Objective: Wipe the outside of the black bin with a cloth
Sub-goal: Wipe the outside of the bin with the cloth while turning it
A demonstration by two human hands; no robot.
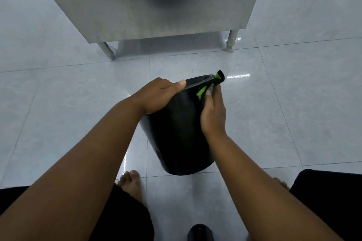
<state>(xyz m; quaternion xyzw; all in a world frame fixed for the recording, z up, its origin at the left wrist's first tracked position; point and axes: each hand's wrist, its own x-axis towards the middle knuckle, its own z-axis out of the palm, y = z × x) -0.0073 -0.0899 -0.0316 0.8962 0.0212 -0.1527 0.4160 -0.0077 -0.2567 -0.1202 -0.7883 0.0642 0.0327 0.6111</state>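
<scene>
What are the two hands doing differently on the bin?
The left hand grips the rim of the black bin with no cloth, while the right hand presses the green and black cloth against the bin's side near the rim. Both hands touch the tilted bin's upper part.

From where I stand, nothing here can be read. The black bin (176,133), the cloth (210,84) and the steel cabinet (148,2) behind them carry no lettering, label, brand or number that I can make out.
</scene>
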